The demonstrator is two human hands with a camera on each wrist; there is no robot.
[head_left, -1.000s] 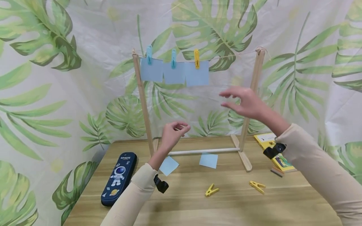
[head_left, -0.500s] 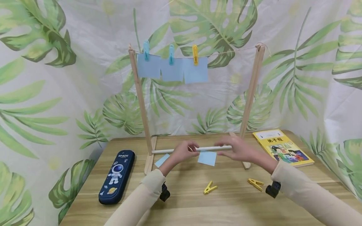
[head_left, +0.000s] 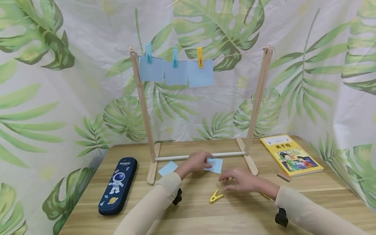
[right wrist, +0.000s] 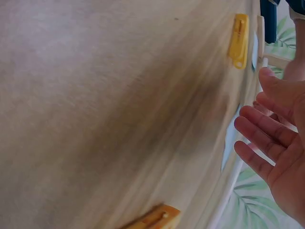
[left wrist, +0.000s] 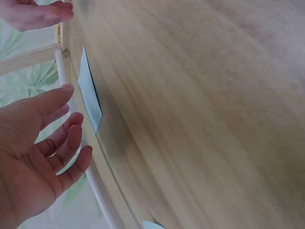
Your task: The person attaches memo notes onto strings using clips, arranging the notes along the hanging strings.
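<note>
My left hand [head_left: 200,161] hovers by a blue paper square [head_left: 215,165] on the table, its fingers loosely bent; in the left wrist view that paper [left wrist: 88,93] lies apart from the fingertips. My right hand [head_left: 241,180], fingers relaxed and holding nothing, is over the table to the right of the paper. Just left of it lies a yellow clothespin [head_left: 216,196]. A second yellow clothespin [head_left: 265,195] is mostly hidden behind the right hand and wrist. Another blue paper square [head_left: 168,168] lies left of my left hand.
A wooden frame [head_left: 256,104] carries a string; two blue clothespins [head_left: 175,57] and one yellow clothespin [head_left: 200,57] hold three blue papers [head_left: 200,75] on it. A dark blue pencil case [head_left: 118,186] lies at left. At right are a yellow book [head_left: 291,155] and a small eraser-like block [head_left: 284,176].
Both hands have come down from near the hanging papers to the table. The left has moved right to the paper square; the right has lowered toward the clothespins.
</note>
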